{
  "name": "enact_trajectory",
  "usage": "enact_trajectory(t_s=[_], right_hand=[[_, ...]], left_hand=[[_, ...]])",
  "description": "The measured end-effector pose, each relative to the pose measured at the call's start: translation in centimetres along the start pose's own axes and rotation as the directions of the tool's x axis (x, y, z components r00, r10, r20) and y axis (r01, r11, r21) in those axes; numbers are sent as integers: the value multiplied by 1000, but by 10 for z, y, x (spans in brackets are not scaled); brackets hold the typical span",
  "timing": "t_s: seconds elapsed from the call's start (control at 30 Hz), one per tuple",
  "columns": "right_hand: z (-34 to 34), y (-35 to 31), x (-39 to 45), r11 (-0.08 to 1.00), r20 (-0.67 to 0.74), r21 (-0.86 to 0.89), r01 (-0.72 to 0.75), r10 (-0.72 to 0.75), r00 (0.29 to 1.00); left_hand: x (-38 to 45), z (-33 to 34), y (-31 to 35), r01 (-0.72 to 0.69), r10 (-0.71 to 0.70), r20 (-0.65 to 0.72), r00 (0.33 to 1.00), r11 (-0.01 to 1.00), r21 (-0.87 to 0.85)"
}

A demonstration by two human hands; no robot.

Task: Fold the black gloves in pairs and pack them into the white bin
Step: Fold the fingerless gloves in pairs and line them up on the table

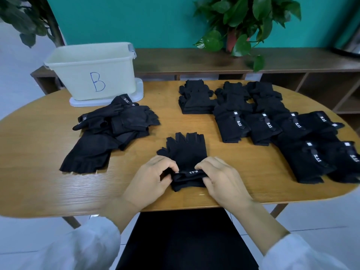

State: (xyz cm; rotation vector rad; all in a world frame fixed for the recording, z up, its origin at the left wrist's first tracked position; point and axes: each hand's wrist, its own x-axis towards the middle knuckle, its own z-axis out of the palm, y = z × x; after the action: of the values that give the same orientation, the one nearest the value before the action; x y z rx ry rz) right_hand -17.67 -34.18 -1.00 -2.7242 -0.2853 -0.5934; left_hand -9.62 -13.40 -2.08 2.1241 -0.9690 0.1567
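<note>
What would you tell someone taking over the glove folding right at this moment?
Left hand and right hand both pinch the cuff of the glove pair at the near table edge, fold just begun.
Unfolded pile lies left, in front of the white bin.
Folded pairs sit in rows on the right.
Left: finish this fold, fold the pile, pack everything. Bin contents not visible.

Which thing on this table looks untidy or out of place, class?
The loose pile of gloves left of centre lies jumbled, gloves crossing at angles, unlike the folded pairs in rows on the right. Nothing looks spilled or damaged.
</note>
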Motion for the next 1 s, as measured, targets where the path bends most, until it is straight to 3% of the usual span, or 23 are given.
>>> enact_trajectory(t_s=[0.2, 0.37, 0.5, 0.7, 0.77, 0.83, 0.93, 1.0], right_hand=[[-4, -5, -1, 994, 17, -69, 88, -87, 996], [-5, -5, 0, 994, 3, -79, 77, -77, 997], [-2, -7, -1, 997, 5, -61, 47, -47, 999], [-17, -4, 2, 1000, 163, 19, 1, -5, 987], [-35, -3, 5, 987, 231, 109, -116, 88, 969], [-46, -2, 15, 961, 205, 189, -202, 163, 965], [-40, -3, 45, 983, 42, 129, -128, 124, 991], [-25, -6, 63, 997, 112, 8, -76, 74, 991]], left_hand=[[-1, -2, -2, 48, -47, 20, 999, 998, -40], [-2, -1, 3, -220, 219, 36, 975, 932, 287], [-2, -1, 7, -318, 321, 51, 946, 880, 354], [-1, -14, 5, -195, 177, 113, 978, 965, 175], [2, -25, 12, -109, 106, 73, 992, 993, 47], [12, -33, 21, -35, 34, -19, 999, 997, -73], [39, -23, 30, 72, -71, -101, 992, 997, 8], [56, -6, 34, 147, -142, -44, 989, 976, 159]])
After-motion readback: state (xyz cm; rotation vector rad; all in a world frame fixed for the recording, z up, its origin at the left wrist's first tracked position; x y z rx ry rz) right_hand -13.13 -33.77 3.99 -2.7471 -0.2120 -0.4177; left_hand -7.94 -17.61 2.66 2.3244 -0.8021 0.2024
